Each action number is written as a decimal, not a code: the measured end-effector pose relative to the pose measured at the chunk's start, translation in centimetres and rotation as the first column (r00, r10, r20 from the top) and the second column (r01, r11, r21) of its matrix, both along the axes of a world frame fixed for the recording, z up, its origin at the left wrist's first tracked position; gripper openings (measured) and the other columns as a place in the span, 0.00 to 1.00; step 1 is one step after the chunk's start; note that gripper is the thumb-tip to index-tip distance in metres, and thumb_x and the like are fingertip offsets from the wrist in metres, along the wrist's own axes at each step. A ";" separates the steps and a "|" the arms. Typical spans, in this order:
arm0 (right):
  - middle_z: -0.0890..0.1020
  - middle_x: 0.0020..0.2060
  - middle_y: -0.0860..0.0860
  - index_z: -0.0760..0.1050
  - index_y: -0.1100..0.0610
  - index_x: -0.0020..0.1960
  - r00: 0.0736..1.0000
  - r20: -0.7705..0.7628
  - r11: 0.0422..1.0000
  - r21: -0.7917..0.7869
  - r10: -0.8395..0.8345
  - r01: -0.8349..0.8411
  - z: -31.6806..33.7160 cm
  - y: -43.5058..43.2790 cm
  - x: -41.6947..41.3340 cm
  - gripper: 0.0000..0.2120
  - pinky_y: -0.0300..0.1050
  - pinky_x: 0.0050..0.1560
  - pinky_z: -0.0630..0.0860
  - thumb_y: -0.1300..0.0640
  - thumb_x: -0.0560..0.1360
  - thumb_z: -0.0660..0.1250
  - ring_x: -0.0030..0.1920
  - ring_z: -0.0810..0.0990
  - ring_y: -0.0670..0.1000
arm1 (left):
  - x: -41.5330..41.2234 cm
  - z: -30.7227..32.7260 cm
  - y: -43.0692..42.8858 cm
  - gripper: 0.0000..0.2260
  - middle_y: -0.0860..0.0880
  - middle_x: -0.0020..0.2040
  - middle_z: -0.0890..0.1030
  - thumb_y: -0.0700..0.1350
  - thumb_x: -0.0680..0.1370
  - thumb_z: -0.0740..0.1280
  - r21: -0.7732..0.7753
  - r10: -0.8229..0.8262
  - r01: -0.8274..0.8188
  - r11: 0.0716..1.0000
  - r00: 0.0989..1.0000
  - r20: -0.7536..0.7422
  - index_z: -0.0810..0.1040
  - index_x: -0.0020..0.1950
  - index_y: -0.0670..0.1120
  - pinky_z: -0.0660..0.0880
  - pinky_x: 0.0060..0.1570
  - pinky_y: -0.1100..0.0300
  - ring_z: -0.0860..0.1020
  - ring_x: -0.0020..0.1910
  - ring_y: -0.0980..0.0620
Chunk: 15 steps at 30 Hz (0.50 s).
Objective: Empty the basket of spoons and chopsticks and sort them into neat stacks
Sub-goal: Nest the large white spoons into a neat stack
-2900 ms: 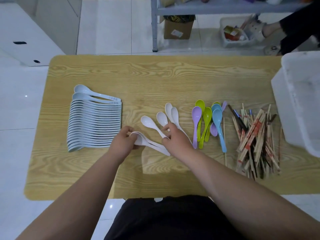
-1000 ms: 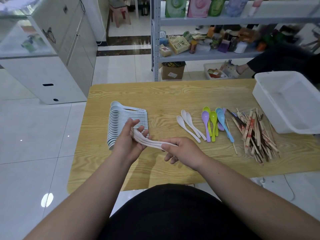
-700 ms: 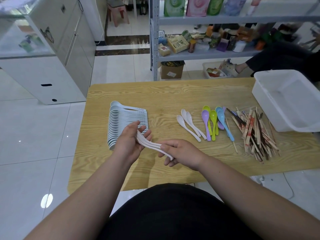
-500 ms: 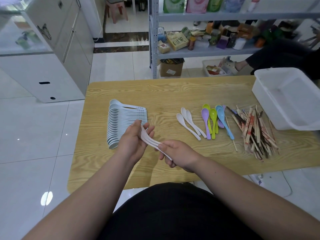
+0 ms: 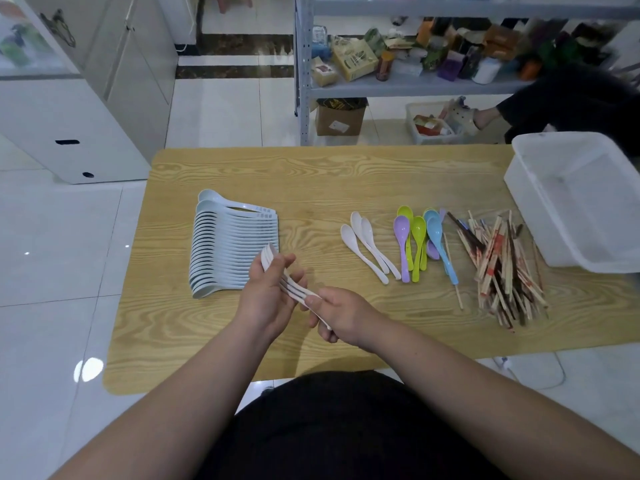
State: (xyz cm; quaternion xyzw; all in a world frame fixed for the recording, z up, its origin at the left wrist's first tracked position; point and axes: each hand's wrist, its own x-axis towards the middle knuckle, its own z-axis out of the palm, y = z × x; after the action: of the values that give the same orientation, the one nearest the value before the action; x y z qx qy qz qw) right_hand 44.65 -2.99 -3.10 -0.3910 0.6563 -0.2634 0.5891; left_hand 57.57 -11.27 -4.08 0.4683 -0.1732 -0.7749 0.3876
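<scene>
White spoon stack [image 5: 232,251] nearly built, chopsticks [image 5: 502,268] unsorted
Above the worktop's [image 5: 311,174] near edge, the left hand [image 5: 268,299] grips the bowls and the right hand [image 5: 343,317] pinches the handles of a nested spoon bunch [image 5: 296,292]. The stack lies toward the left edge; the basket [image 5: 540,220] at the right edge looks emptied. Loose white spoons [image 5: 367,245] and coloured spoons [image 5: 419,240] remain.

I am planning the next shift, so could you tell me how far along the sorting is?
Done: the white plastic basket looks empty; a long nested stack of white plastic spoons is built. In hand: left hand and right hand grip a small white spoon bundle. Remaining: three loose white spoons, the coloured plastic spoons and the jumbled wooden chopsticks.
</scene>
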 end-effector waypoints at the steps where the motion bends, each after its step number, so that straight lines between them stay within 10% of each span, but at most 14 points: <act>1: 0.81 0.40 0.50 0.78 0.57 0.57 1.000 0.023 1.000 0.013 0.005 -0.005 -0.3 -0.1 -0.5 0.14 0.42 0.35 0.75 0.49 0.84 0.59 0.31 0.77 0.47 | -0.4 -0.3 -0.1 0.14 0.45 0.58 0.78 0.45 0.84 0.62 -0.005 0.007 -0.006 1.000 1.000 0.026 0.70 0.70 0.47 0.78 0.46 0.54 0.78 0.45 0.49; 6: 0.86 0.44 0.52 0.82 0.51 0.54 0.985 0.144 0.990 0.116 -0.096 0.079 -1.8 -1.0 -3.9 0.16 0.45 0.43 0.80 0.41 0.82 0.61 0.41 0.84 0.51 | -2.3 -1.0 -1.1 0.08 0.43 0.55 0.77 0.44 0.85 0.61 0.021 0.016 -0.018 1.000 0.996 0.087 0.73 0.63 0.45 0.75 0.41 0.54 0.75 0.36 0.51; 9: 0.83 0.47 0.45 0.80 0.48 0.55 0.976 -0.182 0.992 0.018 -0.122 0.127 -4.2 -2.4 -7.5 0.11 0.46 0.51 0.77 0.43 0.81 0.63 0.48 0.81 0.46 | -2.9 -1.5 -1.6 0.07 0.43 0.54 0.77 0.44 0.85 0.60 0.051 0.016 -0.022 0.998 0.993 0.117 0.73 0.61 0.45 0.75 0.40 0.54 0.74 0.34 0.51; 15: 0.74 0.63 0.54 0.72 0.51 0.70 0.673 -0.719 0.984 0.089 0.173 -0.157 -9.8 -4.7 -13.6 0.20 0.51 0.56 0.76 0.53 0.79 0.64 0.63 0.74 0.58 | -4.1 -2.7 -1.4 0.06 0.43 0.56 0.76 0.44 0.85 0.60 0.121 0.015 -0.036 0.992 0.986 0.166 0.72 0.61 0.47 0.77 0.39 0.55 0.75 0.35 0.50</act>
State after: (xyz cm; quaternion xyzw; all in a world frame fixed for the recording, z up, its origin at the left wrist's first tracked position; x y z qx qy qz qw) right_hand 31.05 -7.66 -12.85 -0.5147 0.7997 -0.0273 0.3079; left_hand 53.44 -12.65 -6.74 0.5561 -0.1504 -0.7377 0.3520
